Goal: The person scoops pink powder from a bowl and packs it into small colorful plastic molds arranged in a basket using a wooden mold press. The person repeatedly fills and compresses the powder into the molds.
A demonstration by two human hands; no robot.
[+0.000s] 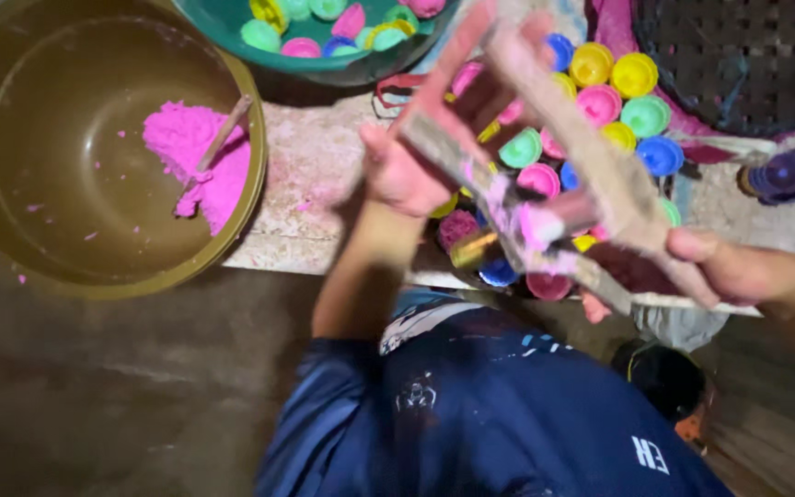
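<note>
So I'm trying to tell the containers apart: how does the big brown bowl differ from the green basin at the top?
The brown bowl holds a heap of loose pink powder with a stick in it; the green basin holds small coloured caps. The brown bowl shows almost whole, while the green basin is cut off by the top edge. The bowl is olive-brown, the basin teal-green. Both are round, open-topped and stand on the same work surface.

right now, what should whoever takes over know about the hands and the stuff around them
Left hand grips one arm of a hinged wooden press; right hand grips the other arm.
A pink-smeared small piece sits between the arms.
Pink powder with a stick lies in the brown bowl.
Coloured caps are heaped under the press; more sit in the green basin.
How many are done cannot be told.
</note>
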